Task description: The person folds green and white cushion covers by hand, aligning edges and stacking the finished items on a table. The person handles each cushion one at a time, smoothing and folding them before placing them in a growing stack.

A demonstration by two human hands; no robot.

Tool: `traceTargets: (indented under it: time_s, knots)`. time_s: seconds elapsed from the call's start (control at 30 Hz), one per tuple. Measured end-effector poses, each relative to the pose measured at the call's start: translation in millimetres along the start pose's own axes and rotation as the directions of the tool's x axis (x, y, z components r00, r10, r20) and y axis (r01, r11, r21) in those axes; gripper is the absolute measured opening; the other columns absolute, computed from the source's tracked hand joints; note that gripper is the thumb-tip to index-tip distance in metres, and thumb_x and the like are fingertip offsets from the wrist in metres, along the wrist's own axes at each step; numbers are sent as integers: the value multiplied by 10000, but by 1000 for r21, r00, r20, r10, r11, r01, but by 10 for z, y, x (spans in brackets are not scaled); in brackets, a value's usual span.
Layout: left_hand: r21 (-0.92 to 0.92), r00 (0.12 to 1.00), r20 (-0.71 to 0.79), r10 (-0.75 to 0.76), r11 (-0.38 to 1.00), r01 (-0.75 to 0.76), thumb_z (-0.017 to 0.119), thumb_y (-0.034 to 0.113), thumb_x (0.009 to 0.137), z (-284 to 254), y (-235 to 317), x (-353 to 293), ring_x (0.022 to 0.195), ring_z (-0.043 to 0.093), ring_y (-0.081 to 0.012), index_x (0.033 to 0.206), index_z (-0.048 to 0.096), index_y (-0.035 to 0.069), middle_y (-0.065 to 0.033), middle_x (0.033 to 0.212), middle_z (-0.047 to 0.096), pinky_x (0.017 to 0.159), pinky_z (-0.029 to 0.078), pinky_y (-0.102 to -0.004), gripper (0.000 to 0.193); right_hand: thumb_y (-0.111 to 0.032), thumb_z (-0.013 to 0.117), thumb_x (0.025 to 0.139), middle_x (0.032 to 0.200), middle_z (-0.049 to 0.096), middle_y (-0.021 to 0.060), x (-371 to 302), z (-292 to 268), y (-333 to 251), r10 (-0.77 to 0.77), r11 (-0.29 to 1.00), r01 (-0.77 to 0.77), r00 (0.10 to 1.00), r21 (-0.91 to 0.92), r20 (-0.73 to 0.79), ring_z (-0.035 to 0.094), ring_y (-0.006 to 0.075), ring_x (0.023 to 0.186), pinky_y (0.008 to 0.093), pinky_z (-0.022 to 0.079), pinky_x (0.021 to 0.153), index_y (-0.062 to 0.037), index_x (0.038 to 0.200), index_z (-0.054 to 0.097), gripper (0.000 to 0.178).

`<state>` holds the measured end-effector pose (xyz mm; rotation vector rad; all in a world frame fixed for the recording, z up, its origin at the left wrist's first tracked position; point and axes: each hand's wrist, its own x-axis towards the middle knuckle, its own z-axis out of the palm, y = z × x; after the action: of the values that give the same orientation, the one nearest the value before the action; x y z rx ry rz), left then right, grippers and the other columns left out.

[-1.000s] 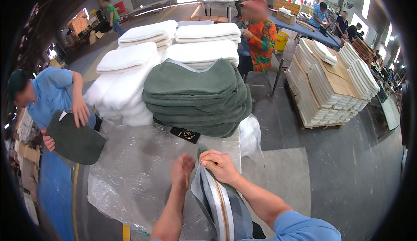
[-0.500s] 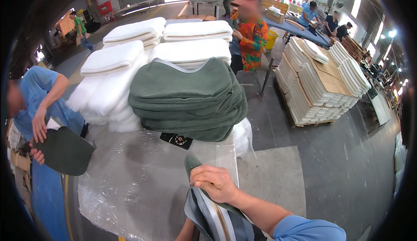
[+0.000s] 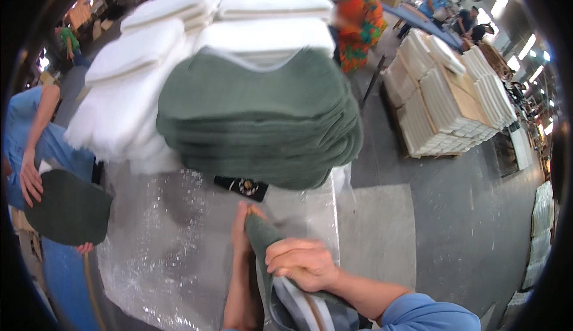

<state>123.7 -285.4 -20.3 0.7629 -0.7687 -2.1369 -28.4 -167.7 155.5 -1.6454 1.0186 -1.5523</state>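
A dark green fabric cover (image 3: 262, 238) stands on edge in front of me, its open side toward my body. White and brown layers (image 3: 313, 310) show inside its mouth. My right hand (image 3: 303, 263) is closed over the upper edge of the cover. At the far corner my left hand (image 3: 242, 220) grips the fabric from its left side, with most of its fingers hidden behind the corner. Beyond my hands lies a stack of green fabric pieces (image 3: 250, 107), and a flat black object (image 3: 242, 188) with a round pattern sits at its near edge.
The table (image 3: 161, 235) is wrapped in clear plastic film. White padding stacks (image 3: 137, 50) stand behind and left of the green stack. At left, a person in blue (image 3: 36, 122) holds another green piece (image 3: 71, 208). A strapped pallet stack (image 3: 444, 104) stands on the right.
My left hand has come up from low beside the cover to its far corner. My right hand still grips the edge. The view has tilted down, and the person's green piece has turned.
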Motion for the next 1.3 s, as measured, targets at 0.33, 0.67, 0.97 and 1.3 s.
traceTargets:
  time_s: [0.33,0.67,0.97,1.3]
  knots:
    - [558,905,281,319,713,-424,368,378,1140,882,801,-225,650,515,-186,747,601,12,-78,692,573,630,406,-368,585,-104,780,928,1020,748,103,-42,-34,66,12,999,-12,1000,30,-10,743,249,860,357,608,751,-21,954,761,89]
    - [681,769,569,292,356,-640,432,256,1088,1383,1241,-525,620,548,-287,734,586,11,-115,686,602,623,435,-385,457,-80,781,920,1056,755,108,-193,-4,-90,-4,999,5,1000,48,-14,750,253,881,360,617,769,-30,969,769,72]
    - [367,877,155,455,798,-479,307,427,1180,1112,924,-373,821,630,-165,1031,606,31,-75,872,654,768,514,-331,518,-105,704,993,1086,757,93,65,-137,90,68,996,-71,996,60,62,725,186,904,306,584,812,-15,1014,772,115]
    - [276,913,-189,360,912,-303,374,438,1166,885,909,-91,950,627,-173,1223,537,71,-63,1115,595,796,571,-359,405,-544,320,1159,1333,609,61,1197,219,899,337,887,-315,941,339,-7,524,152,1191,308,463,1019,-46,1524,536,653]
